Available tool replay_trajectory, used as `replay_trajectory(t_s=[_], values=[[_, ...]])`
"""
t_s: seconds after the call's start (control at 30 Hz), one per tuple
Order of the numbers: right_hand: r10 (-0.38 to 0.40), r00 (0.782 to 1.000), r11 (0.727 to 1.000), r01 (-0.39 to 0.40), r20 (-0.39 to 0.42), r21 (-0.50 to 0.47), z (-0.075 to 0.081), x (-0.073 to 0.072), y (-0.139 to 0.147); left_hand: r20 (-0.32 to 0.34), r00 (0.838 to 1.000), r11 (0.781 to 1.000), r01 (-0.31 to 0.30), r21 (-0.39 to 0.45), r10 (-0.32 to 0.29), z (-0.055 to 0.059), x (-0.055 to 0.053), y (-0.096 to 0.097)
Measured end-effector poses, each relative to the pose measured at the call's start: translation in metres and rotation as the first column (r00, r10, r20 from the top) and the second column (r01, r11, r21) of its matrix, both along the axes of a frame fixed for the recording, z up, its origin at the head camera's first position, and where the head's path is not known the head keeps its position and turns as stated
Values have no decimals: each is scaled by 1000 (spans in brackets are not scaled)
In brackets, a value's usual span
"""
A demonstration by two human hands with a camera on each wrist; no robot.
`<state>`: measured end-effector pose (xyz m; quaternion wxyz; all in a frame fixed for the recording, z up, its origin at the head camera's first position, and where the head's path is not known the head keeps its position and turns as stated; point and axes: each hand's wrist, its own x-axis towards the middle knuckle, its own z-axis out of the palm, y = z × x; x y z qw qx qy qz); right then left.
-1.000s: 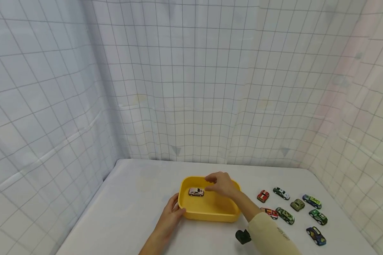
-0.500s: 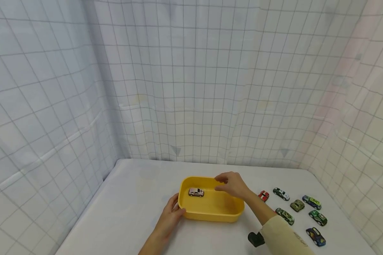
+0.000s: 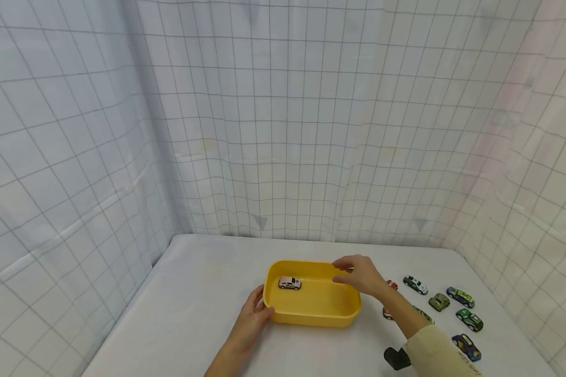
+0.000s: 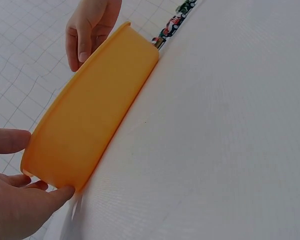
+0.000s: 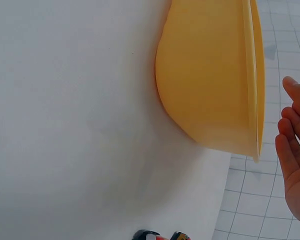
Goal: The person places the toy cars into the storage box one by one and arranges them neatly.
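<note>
A yellow plastic tray (image 3: 311, 319) stands on the white table. One small white toy car (image 3: 290, 283) lies in its left part. My left hand (image 3: 251, 320) grips the tray's near left corner, the thumb on the front and the fingers along the side; the left wrist view shows them round that end of the yellow wall (image 4: 95, 105). Over the tray's right end hovers my right hand (image 3: 361, 275), its fingers loosely bent and apart from the thumb. Nothing is between them. In the right wrist view this hand (image 5: 299, 150) is beside the rim, not touching it.
Several toy cars lie right of the tray, among them a green one (image 3: 469, 320), a dark blue one (image 3: 466, 347) and an olive one (image 3: 439, 302). My right forearm partly covers some. White gridded cloth (image 3: 283, 131) walls the table at the back and sides.
My right hand has moved right, from over the tray's middle to its right end, and its forearm now covers more of the red cars. The left hand, tray and white car stay put.
</note>
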<state>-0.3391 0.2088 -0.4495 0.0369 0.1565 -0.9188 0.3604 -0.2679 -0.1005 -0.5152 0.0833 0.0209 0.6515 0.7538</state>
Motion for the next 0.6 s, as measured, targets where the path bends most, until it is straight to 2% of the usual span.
replay_trajectory(t_s=[0.3, 0.6], values=[[-41, 999, 999, 41, 19, -5, -2, 10, 14, 5, 1000, 1000, -5, 4, 5, -1, -1, 0], [-40, 999, 999, 41, 18, -22, -4, 20, 31, 8, 1000, 1000, 0, 11, 0, -1, -2, 0]])
